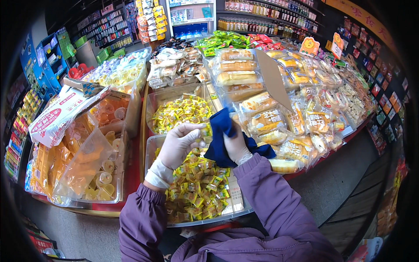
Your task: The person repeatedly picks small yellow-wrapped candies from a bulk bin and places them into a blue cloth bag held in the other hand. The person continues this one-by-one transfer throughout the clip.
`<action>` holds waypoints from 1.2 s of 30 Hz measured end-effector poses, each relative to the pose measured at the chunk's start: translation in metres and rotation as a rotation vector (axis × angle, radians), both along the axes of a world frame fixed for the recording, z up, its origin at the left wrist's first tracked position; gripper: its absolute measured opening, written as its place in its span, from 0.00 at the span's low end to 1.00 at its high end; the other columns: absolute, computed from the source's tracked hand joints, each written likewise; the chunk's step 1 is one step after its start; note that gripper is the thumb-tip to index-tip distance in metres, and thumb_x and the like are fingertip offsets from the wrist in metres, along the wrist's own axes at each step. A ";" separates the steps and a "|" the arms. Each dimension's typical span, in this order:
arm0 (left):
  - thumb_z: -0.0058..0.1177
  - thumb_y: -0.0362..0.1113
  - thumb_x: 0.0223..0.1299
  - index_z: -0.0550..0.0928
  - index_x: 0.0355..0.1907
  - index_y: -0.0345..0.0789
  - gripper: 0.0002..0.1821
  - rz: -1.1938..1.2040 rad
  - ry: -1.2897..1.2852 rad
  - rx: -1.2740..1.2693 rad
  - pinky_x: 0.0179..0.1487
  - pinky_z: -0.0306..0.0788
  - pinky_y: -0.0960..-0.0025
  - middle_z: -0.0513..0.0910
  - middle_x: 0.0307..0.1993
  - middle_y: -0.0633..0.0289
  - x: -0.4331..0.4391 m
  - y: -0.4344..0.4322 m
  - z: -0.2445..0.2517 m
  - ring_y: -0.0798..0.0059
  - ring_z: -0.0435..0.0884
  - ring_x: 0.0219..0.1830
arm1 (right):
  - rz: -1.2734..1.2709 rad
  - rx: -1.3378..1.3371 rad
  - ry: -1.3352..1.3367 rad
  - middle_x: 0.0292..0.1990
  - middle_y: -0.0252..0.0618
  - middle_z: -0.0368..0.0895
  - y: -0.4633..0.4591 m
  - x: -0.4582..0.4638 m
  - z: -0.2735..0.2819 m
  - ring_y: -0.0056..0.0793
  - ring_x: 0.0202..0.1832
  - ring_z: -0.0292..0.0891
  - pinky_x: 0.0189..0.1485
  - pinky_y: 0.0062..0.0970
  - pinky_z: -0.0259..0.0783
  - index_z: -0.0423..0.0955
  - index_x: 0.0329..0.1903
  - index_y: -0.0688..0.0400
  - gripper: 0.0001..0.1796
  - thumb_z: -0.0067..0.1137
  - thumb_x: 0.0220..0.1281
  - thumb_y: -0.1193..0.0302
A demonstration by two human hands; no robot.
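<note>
My left hand [183, 144], in a white glove, pinches a small yellow-wrapped candy [207, 132] between thumb and fingers. Also gloved, my right hand [236, 145] grips a dark blue cloth [217, 137] whose upper fold touches or nearly touches the candy. Both hands are above a clear plastic bin [209, 222] of yellow-wrapped candies [196, 190]. Behind it stands a second clear bin [163, 90] with more small yellow packets [183, 111]. Part of the cloth hangs over my right wrist.
Packaged breads [268, 121] are piled to the right around a cardboard divider [273, 78]. At left, a clear bin [121, 163] holds jelly cups [106, 177] beneath a torn white carton [62, 114]. Green packets [222, 41] lie farther back. Bottle shelves [262, 16] line the far wall.
</note>
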State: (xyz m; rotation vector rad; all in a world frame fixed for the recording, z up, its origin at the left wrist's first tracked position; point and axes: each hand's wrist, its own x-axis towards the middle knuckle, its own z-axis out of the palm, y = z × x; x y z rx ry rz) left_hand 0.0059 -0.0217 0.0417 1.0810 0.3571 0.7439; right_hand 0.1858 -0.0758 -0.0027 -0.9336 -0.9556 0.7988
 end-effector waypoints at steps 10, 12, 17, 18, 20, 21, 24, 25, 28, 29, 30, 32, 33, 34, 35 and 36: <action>0.52 0.30 0.68 0.77 0.57 0.34 0.16 0.138 -0.031 0.024 0.54 0.74 0.69 0.82 0.46 0.64 0.001 0.003 -0.009 0.77 0.80 0.50 | 0.133 -0.284 -0.283 0.50 0.39 0.79 -0.005 -0.005 0.005 0.25 0.54 0.74 0.60 0.26 0.69 0.66 0.59 0.62 0.22 0.59 0.66 0.71; 0.53 0.28 0.66 0.78 0.55 0.34 0.15 0.225 0.014 0.109 0.52 0.74 0.73 0.84 0.43 0.66 0.007 0.001 -0.015 0.79 0.81 0.46 | 0.186 -0.137 -0.439 0.51 0.39 0.79 -0.007 -0.005 0.007 0.24 0.54 0.74 0.60 0.26 0.69 0.68 0.59 0.64 0.21 0.59 0.65 0.72; 0.55 0.28 0.65 0.79 0.53 0.33 0.13 0.176 -0.018 0.069 0.49 0.74 0.76 0.84 0.41 0.64 0.010 -0.004 -0.017 0.80 0.82 0.41 | 0.191 0.016 -0.472 0.48 0.39 0.81 -0.011 -0.004 0.011 0.24 0.52 0.75 0.57 0.26 0.70 0.74 0.53 0.66 0.17 0.59 0.62 0.75; 0.55 0.28 0.66 0.79 0.52 0.33 0.13 0.146 -0.049 0.029 0.48 0.74 0.76 0.84 0.40 0.64 0.010 -0.005 -0.016 0.80 0.82 0.40 | 0.201 0.090 -0.498 0.46 0.39 0.82 -0.012 -0.004 0.012 0.24 0.50 0.76 0.55 0.26 0.70 0.75 0.50 0.66 0.15 0.58 0.62 0.75; 0.54 0.28 0.66 0.79 0.50 0.32 0.11 0.151 -0.050 0.037 0.46 0.73 0.77 0.84 0.39 0.63 0.009 -0.007 -0.013 0.80 0.81 0.38 | 0.186 0.186 -0.495 0.40 0.36 0.83 -0.014 -0.004 0.013 0.23 0.46 0.77 0.51 0.25 0.72 0.76 0.44 0.67 0.09 0.57 0.61 0.77; 0.54 0.29 0.67 0.79 0.48 0.32 0.09 0.187 -0.018 0.084 0.44 0.73 0.77 0.83 0.38 0.63 0.009 -0.008 -0.011 0.80 0.80 0.37 | 0.205 0.134 -0.443 0.40 0.36 0.83 -0.015 -0.003 0.013 0.22 0.45 0.77 0.51 0.25 0.72 0.77 0.44 0.66 0.10 0.57 0.61 0.77; 0.54 0.29 0.67 0.78 0.44 0.31 0.06 0.293 0.024 0.212 0.40 0.72 0.78 0.82 0.34 0.64 0.007 -0.007 -0.004 0.81 0.78 0.33 | 0.096 0.178 -0.364 0.36 0.33 0.85 -0.014 -0.005 0.011 0.17 0.41 0.77 0.47 0.22 0.73 0.79 0.44 0.64 0.10 0.57 0.61 0.78; 0.53 0.30 0.67 0.78 0.43 0.31 0.05 0.318 0.032 0.242 0.38 0.71 0.78 0.81 0.33 0.64 0.007 -0.006 -0.002 0.81 0.77 0.32 | 0.019 0.150 -0.302 0.36 0.33 0.85 -0.012 -0.004 0.010 0.17 0.40 0.77 0.47 0.23 0.73 0.79 0.44 0.65 0.09 0.57 0.61 0.78; 0.51 0.29 0.69 0.78 0.46 0.32 0.07 0.512 -0.070 0.274 0.38 0.72 0.78 0.81 0.33 0.63 -0.003 0.014 0.009 0.79 0.77 0.32 | -0.256 0.084 -0.139 0.36 0.33 0.85 -0.003 0.003 0.008 0.18 0.40 0.77 0.46 0.24 0.73 0.80 0.43 0.66 0.08 0.56 0.63 0.78; 0.50 0.28 0.69 0.78 0.50 0.32 0.09 0.609 -0.135 0.300 0.39 0.73 0.77 0.82 0.35 0.62 -0.005 0.022 0.011 0.78 0.78 0.33 | -0.332 0.069 -0.109 0.36 0.33 0.85 0.000 0.006 0.007 0.19 0.40 0.78 0.47 0.25 0.72 0.80 0.42 0.65 0.08 0.55 0.64 0.77; 0.54 0.30 0.67 0.77 0.52 0.31 0.13 0.693 -0.153 0.300 0.41 0.75 0.74 0.84 0.39 0.58 -0.003 0.027 0.009 0.75 0.81 0.38 | -0.437 0.122 -0.119 0.37 0.33 0.85 0.003 0.009 0.006 0.19 0.40 0.77 0.47 0.25 0.72 0.80 0.42 0.65 0.08 0.55 0.64 0.76; 0.56 0.32 0.64 0.74 0.55 0.31 0.18 0.714 0.176 0.385 0.44 0.76 0.71 0.85 0.39 0.55 0.000 0.031 -0.001 0.71 0.83 0.40 | -0.558 0.119 -0.051 0.37 0.34 0.85 0.005 0.014 0.005 0.21 0.41 0.78 0.48 0.26 0.71 0.80 0.42 0.65 0.09 0.54 0.66 0.74; 0.58 0.33 0.63 0.73 0.57 0.31 0.21 0.697 0.338 0.406 0.45 0.77 0.70 0.85 0.40 0.54 0.002 0.031 -0.008 0.69 0.83 0.41 | -0.572 0.144 -0.062 0.38 0.34 0.85 0.005 0.016 0.004 0.22 0.41 0.78 0.48 0.26 0.71 0.80 0.42 0.65 0.09 0.54 0.66 0.74; 0.61 0.34 0.60 0.76 0.53 0.31 0.19 0.629 0.648 0.664 0.45 0.77 0.68 0.86 0.36 0.52 0.001 0.026 -0.018 0.68 0.84 0.39 | -0.576 0.172 -0.067 0.38 0.34 0.85 0.005 0.017 0.003 0.22 0.41 0.78 0.49 0.26 0.71 0.80 0.42 0.65 0.08 0.54 0.66 0.74; 0.62 0.33 0.58 0.81 0.43 0.31 0.11 0.369 0.859 0.757 0.45 0.77 0.67 0.86 0.35 0.53 0.002 0.024 -0.026 0.68 0.85 0.38 | -0.582 0.213 -0.071 0.38 0.34 0.85 0.005 0.017 0.002 0.23 0.40 0.78 0.49 0.26 0.71 0.80 0.42 0.65 0.08 0.54 0.67 0.74; 0.63 0.33 0.55 0.83 0.34 0.33 0.07 0.277 0.621 0.903 0.43 0.77 0.66 0.86 0.35 0.54 0.009 0.015 -0.038 0.62 0.85 0.37 | -0.602 0.192 -0.102 0.38 0.34 0.85 0.005 0.017 0.001 0.22 0.40 0.78 0.49 0.26 0.71 0.80 0.41 0.65 0.08 0.54 0.66 0.75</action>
